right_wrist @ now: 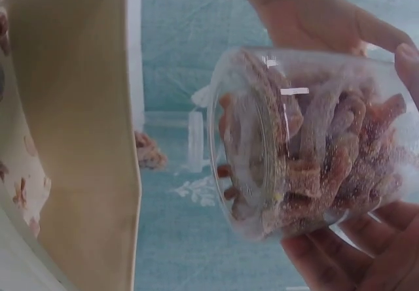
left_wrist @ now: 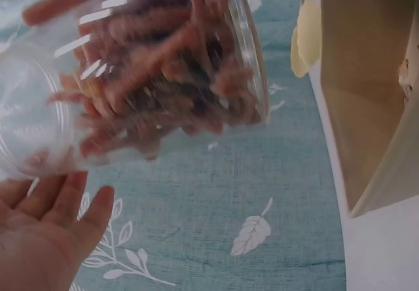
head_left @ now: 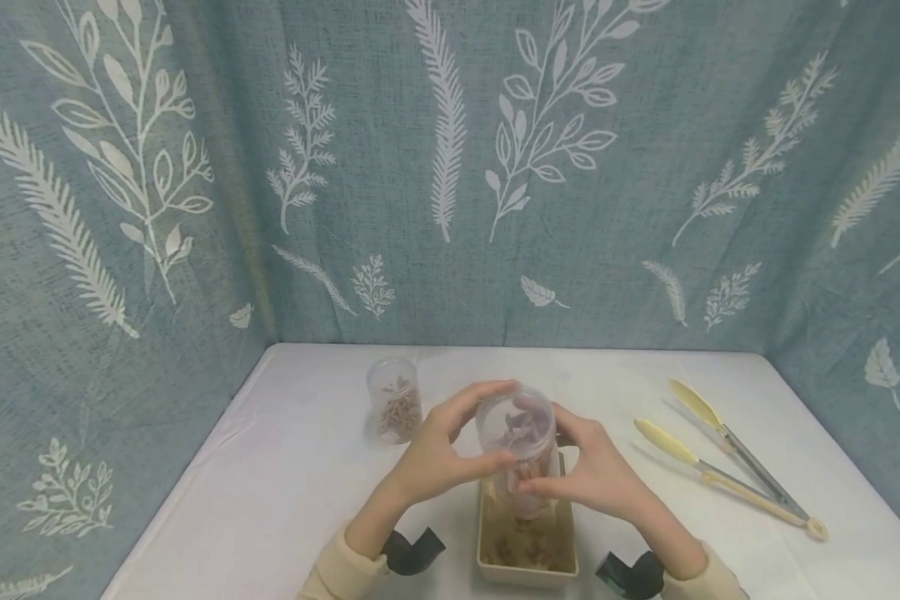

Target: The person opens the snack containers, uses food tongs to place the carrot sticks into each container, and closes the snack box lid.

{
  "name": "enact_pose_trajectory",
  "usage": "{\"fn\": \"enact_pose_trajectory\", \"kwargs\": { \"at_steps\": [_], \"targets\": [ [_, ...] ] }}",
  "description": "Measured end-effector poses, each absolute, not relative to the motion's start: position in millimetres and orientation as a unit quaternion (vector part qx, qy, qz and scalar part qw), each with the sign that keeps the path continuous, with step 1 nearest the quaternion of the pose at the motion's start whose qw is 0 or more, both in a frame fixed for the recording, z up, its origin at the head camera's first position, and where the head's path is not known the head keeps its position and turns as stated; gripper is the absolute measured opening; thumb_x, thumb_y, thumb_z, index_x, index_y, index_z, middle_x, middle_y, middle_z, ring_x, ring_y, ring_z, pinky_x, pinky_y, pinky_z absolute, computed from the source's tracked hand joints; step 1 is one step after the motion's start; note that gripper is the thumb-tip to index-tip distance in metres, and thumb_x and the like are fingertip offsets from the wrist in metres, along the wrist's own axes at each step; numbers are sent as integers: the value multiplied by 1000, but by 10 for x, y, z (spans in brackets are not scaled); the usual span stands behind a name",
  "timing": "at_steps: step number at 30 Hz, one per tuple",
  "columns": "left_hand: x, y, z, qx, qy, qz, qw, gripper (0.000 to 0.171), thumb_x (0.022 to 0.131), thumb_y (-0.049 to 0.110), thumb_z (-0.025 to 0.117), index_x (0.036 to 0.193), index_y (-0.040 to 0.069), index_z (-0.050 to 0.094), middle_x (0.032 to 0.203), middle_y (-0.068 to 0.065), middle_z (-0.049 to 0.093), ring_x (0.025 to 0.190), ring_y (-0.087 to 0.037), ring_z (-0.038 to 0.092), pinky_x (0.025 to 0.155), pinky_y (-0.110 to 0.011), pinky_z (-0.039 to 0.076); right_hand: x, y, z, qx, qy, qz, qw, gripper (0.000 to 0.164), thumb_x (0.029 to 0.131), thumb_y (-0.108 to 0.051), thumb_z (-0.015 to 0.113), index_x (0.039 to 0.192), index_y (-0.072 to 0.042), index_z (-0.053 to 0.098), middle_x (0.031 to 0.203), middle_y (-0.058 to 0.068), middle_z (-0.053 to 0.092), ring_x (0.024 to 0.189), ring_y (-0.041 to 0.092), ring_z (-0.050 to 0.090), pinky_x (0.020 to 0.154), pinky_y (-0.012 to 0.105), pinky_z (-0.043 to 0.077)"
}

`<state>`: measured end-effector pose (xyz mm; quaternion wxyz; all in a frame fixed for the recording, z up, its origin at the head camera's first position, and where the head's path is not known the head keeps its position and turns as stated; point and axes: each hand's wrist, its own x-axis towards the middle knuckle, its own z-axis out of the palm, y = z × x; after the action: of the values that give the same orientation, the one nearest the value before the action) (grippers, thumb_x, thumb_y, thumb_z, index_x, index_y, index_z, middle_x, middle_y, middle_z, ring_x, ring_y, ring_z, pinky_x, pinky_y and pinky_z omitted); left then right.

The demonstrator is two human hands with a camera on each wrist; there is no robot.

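A clear plastic jar [head_left: 521, 429] of reddish-brown, stick-like pieces [right_wrist: 321, 154] is held between both hands, raised over a tan rectangular box [head_left: 528, 575]. My left hand [head_left: 442, 450] grips the jar's upper part, thumb in front and fingers round the far side. Lower on the other side, my right hand [head_left: 603, 471] holds it with the thumb across the front. The jar [left_wrist: 163, 75] looks close to upright in the head view. Whether its top is covered, I cannot tell. Small brownish pieces [head_left: 536, 552] lie in the box.
Behind and left of the hands stands a second clear jar [head_left: 396, 400], partly filled with brown pieces. Metal tongs [head_left: 750, 467] with pale yellow tips lie spread on the right of the white table [head_left: 270, 483]. A blue-green leaf-patterned curtain [head_left: 390, 167] encloses the back and sides.
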<state>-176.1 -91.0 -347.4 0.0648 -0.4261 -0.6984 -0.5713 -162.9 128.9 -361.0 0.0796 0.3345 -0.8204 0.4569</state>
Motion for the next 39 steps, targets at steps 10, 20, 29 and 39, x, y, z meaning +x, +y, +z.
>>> {"fn": "enact_pose_trajectory", "kwargs": {
  "at_steps": [10, 20, 29, 39],
  "targets": [
    [-1812, -984, -3477, -463, -681, -567, 18, 68, 83, 15, 69, 141, 10, 35, 144, -8, 39, 134, -22, 33, 111, -43, 29, -1636, 1298, -3613, 369, -802, 464, 71, 82, 65, -20, 84, 137, -12, 44, 126, 6, 58, 106, 13, 58, 80, 31, 53],
    [-1717, -923, -3466, -391, -738, -544, 81, 76, 73, 30, 79, 138, 18, 41, 136, 2, 46, 127, -16, 41, 104, -43, 38, -1599, 1250, -3596, 326, -820, 461, 92, 79, 66, -25, 84, 135, -16, 46, 124, -2, 59, 108, 14, 57, 80, 32, 54],
    [-1699, -890, -3464, -390, -748, -526, 105, 76, 71, 23, 80, 137, 20, 42, 134, 2, 47, 126, -16, 43, 106, -42, 36, -1556, 1208, -3607, 308, -840, 429, 122, 78, 67, -35, 82, 134, -17, 47, 121, -4, 61, 106, 14, 59, 81, 30, 55],
    [-1729, -991, -3427, -474, -702, -531, 18, 69, 82, 30, 71, 140, 14, 38, 139, -5, 45, 129, -19, 41, 110, -43, 31, -1576, 1283, -3582, 395, -768, 503, -9, 80, 69, -15, 81, 139, -13, 41, 129, 3, 56, 110, 16, 58, 90, 33, 49]
  ]
}}
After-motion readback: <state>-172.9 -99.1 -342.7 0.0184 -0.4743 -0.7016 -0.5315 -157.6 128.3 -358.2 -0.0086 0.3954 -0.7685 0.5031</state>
